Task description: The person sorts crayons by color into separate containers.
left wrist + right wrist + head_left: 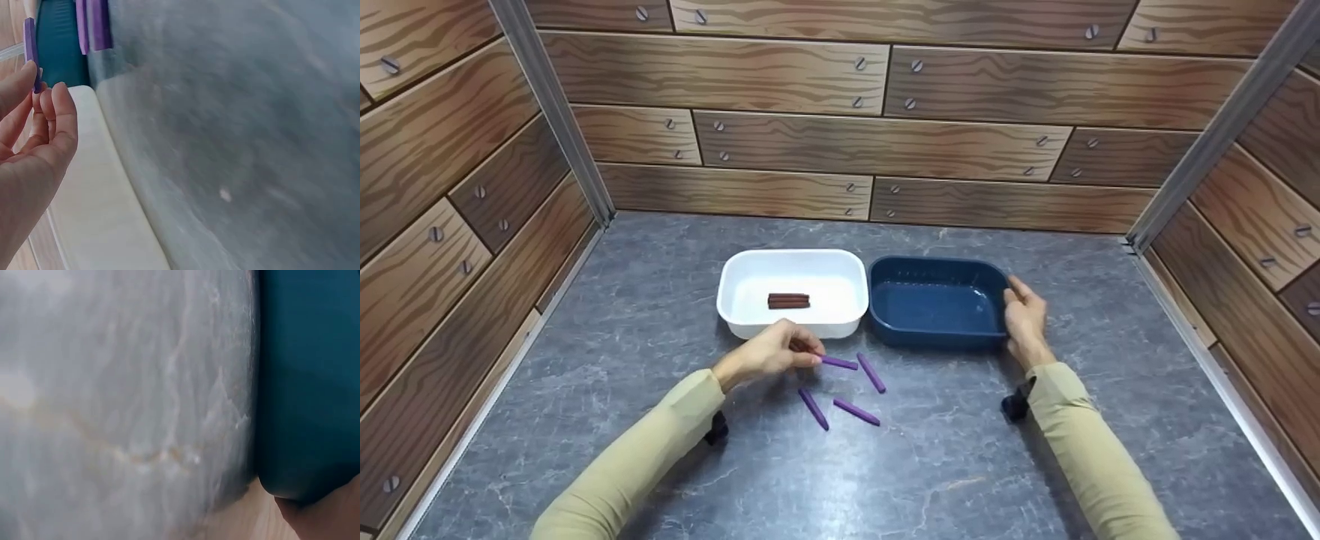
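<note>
While the left hand (774,349) pinches a purple stick (840,364) just in front of the white box (841,328), the right hand (1027,322) touches the outer end of the blue box (937,340), to the white box's right; whether it grips, I cannot tell. Three more purple sticks (856,412) lie in front of the white box, brown sticks (788,301) inside.

The white tub (840,330) looks like smooth, glossy plastic. Beside it, the dark blue tub (937,342) seems the same, with a shiny inside. The purple sticks (856,412) before the white tub look waxy, the brown sticks (788,301) within it dull. Under it, the table (645,360) is smooth, marble-patterned and sheeny. Behind it stands a wood-grained wall (795,75); the rails (556,112) flanking that look metallic. Nearer than the tub, the sleeves (652,427) are matt cloth.
</note>
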### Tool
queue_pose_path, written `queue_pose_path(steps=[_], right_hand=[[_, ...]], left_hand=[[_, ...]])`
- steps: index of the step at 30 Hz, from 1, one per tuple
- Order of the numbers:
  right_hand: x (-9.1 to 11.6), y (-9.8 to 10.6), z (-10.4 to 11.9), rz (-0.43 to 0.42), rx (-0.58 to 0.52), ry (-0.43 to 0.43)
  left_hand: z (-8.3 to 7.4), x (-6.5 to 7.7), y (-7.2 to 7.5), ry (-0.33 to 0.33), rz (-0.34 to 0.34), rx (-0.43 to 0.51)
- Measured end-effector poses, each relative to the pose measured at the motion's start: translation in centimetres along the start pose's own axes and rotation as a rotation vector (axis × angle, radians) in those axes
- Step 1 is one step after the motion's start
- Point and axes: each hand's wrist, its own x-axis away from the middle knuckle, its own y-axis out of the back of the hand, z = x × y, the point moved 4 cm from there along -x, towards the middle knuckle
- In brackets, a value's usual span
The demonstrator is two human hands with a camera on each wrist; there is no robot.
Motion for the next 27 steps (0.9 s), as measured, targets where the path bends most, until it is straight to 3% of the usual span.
queue_pose_path(steps=[5,15,20,27], right_hand=[[-0.1,0.0,-0.1,-0.009,-0.08,-0.001],[-0.3,0.3,-0.4,-0.147,-0.108,0.008],[-0.2,0.3,-0.4,-0.152,-0.098,0.024],[-0.2,0.3,-0.4,-0.153,-0.084,0.039]], left_hand=[[-0.5,-1.1,-0.5,-0.008,0.023,-0.011],[-2.3,-3.2,-1.5,-0.082,0.001,-0.011],[-3.0,-4.1,-2.5,-0.081,0.015,0.004],[-4.4,-5.8,-3.2,-0.117,-0.02,0.008]])
